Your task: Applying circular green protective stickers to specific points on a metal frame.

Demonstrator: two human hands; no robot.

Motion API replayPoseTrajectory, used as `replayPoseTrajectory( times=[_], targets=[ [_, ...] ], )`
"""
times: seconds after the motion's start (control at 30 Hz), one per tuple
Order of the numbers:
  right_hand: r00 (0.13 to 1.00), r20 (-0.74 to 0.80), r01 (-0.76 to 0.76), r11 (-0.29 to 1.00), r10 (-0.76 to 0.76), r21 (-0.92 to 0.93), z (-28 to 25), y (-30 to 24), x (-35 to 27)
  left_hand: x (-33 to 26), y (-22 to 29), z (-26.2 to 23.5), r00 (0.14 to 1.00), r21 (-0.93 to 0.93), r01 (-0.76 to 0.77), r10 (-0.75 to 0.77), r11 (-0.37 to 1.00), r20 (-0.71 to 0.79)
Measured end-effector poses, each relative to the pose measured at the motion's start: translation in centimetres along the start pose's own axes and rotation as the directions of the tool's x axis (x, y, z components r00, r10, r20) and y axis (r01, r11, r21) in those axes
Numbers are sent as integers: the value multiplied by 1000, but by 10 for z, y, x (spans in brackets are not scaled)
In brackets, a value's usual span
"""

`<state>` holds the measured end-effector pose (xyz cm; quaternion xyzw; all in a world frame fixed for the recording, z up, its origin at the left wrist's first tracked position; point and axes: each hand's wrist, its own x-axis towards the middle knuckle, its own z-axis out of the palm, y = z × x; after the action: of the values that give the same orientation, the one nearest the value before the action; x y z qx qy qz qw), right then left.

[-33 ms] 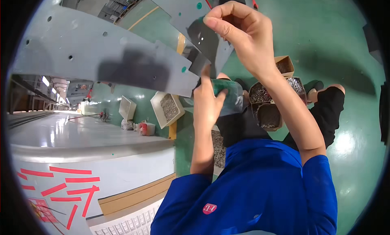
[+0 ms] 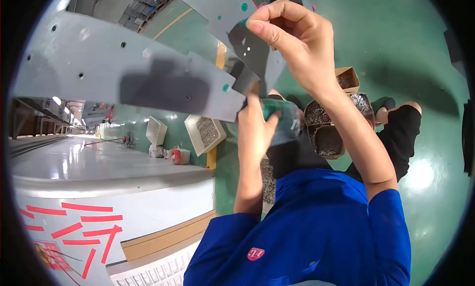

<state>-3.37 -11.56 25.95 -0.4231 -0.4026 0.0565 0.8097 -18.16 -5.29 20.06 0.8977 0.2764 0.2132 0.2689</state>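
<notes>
My right hand (image 2: pixel 299 43) is raised over the upper grey panel (image 2: pixel 208 6), thumb and forefinger pinched together. A bit of green shows at the fingertips; what they hold, if anything, is too small to name. At the corner of the lower grey panel (image 2: pixel 106 75), my left hand (image 2: pixel 256 127) has its forefinger stretched along a dark tab (image 2: pixel 245 80). Its thumb lies over a green-and-clear plastic roll (image 2: pixel 287 119), with the remaining fingers hidden. Green dots (image 2: pixel 225 87) and small holes mark the panels.
Between my legs stand open boxes of small parts (image 2: pixel 327 141). A white bin of small parts (image 2: pixel 205 130) and another white bin (image 2: pixel 157 131) are on the green floor to the left. Red tape strips (image 2: pixel 81 242) stick to a white surface at lower left.
The lower panel's far left end sits slightly lower in the picture, and my left hand is a touch farther right. Both hands keep the same pose.
</notes>
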Motion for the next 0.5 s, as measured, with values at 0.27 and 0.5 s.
replayPoseTrajectory(
  times=[0.27,0.5],
  targets=[
    [981,-16,195,981,-195,7,8,-11,-6,-28,10,-9,998,-31,22,-20,999,66],
    [966,111,248,961,-235,-121,-1,-21,-8,-36,18,-15,990,24,18,-21,1000,139]
  ],
)
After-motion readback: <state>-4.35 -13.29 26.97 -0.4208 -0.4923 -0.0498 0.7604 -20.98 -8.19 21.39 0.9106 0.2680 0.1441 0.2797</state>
